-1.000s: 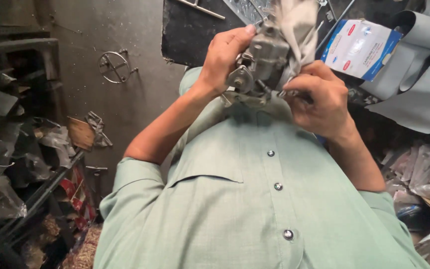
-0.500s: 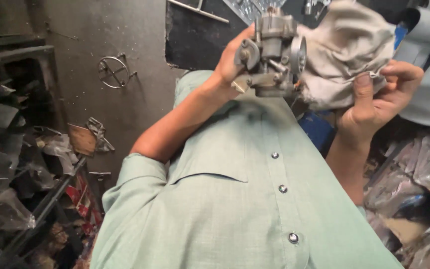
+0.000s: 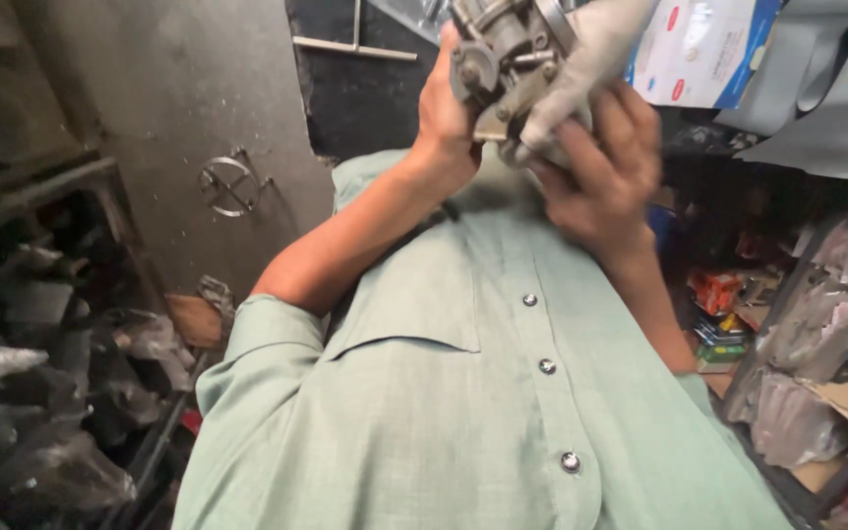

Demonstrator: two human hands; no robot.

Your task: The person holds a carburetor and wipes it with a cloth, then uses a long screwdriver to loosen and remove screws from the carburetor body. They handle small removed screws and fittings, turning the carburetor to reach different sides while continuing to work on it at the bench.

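A pale green buttoned shirt (image 3: 503, 393) filled most of the view, the person's own chest seen from above. Left of it stood a grey metal wall (image 3: 179, 118) with a wire ring fitting (image 3: 231, 184), and dark shelves of plastic-wrapped parts (image 3: 22, 373). At the right, more wrapped parts (image 3: 817, 344) sat on racks, with a white and blue box (image 3: 704, 49) at the far top. The right hand (image 3: 596, 172) was curled around a light grey cloth (image 3: 591, 49), pressing it against the metal part. The left hand (image 3: 444, 118) was closed on the far left side of that part. The metal part (image 3: 503, 59), a dull grey cast carburettor-like body with round caps, small screws and grime, was held up at the top centre between both hands, partly cut off by the frame edge.
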